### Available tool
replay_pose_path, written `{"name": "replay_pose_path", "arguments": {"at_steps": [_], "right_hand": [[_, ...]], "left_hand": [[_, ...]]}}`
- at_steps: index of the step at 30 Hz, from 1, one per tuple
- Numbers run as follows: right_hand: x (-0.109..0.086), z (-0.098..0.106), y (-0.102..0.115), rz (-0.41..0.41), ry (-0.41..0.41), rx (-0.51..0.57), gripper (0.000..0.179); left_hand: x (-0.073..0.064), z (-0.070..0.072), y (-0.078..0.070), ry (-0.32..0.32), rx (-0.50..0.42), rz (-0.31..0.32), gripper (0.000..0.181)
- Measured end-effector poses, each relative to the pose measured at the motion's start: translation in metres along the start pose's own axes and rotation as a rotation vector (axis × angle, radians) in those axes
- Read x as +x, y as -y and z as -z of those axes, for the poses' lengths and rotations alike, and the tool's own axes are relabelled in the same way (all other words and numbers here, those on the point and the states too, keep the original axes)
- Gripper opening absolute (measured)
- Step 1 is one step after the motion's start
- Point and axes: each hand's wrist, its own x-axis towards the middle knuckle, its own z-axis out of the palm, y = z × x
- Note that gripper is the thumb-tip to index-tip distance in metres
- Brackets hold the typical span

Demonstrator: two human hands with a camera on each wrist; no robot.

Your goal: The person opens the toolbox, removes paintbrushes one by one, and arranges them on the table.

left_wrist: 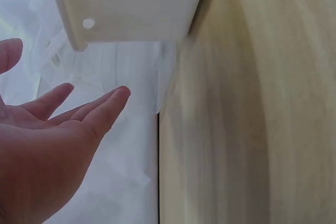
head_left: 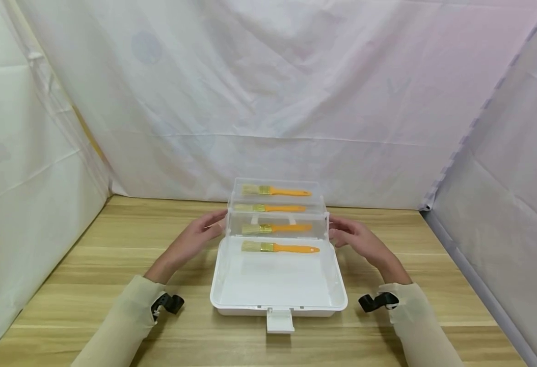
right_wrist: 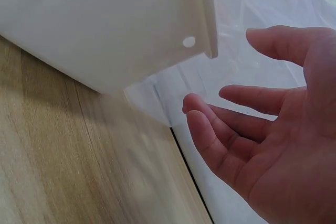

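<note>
A white plastic case stands open on the table, its front latch folded down. Along the back of its base lies a paintbrush with an orange handle and pale bristles. Several similar brushes lie one behind another in the clear tiers raised behind the base. My left hand is at the left side of these tiers, fingers extended and loosely spread. On the opposite side, my right hand has relaxed, slightly bent fingers. Both wrist views show the hands holding nothing, near the case's white wall.
The case rests on a wood-grain table. White cloth hangs behind the table and along both sides. A black strap mount is on the left wrist, and another mount on the right.
</note>
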Motion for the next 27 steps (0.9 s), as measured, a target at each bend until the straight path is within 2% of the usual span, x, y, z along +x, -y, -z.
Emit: {"name": "replay_pose_path", "arguments": {"at_steps": [8,13,22,27], "right_hand": [[0.0031,0.0,-0.0042,-0.004,-0.01,0.024,0.058],[0.0029,-0.0008,-0.003,-0.003,-0.002,0.033,0.059],[0.0041,-0.0009,0.0027,0.004,0.001,0.035,0.058],[0.0028,-0.0016,0.005,-0.019,-0.003,0.041,0.058]], "left_hand": [[0.0031,-0.0041,0.0057,0.077,-0.05,-0.032,0.07],[0.0035,-0.0063,0.0081,0.092,-0.041,-0.039,0.07],[0.0039,-0.0081,0.0044,0.061,-0.002,-0.034,0.069],[0.0031,-0.0085,0.0024,0.015,0.054,0.019,0.063]]}}
